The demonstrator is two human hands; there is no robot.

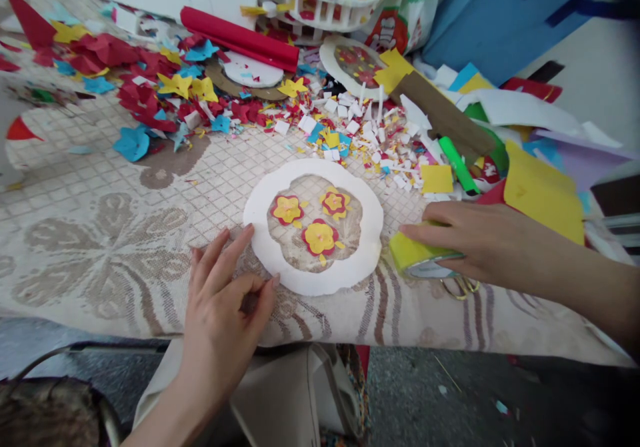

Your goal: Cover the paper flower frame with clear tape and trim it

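A white paper ring (320,283) with a scalloped inner edge lies flat on the patterned tablecloth. Its clear middle carries three red-and-yellow paper flowers, one of them a larger flower (320,237) nearest me. My left hand (227,300) rests at the ring's lower left with fingers spread, the thumb and a fingertip at its rim. To the right of the ring, my right hand (450,233) grips a roll of yellow tape (413,253), held at the table surface. Gold-handled scissors (463,289) lie partly hidden beneath the roll and that hand.
Paper scraps (350,127) and folded paper stars (133,143) cover the back of the table. A red paper roll (240,39), a second decorated disc (353,67), a green glue stick (457,163) and a tiered white paper structure (335,7) stand or lie there. The table's front edge is near me.
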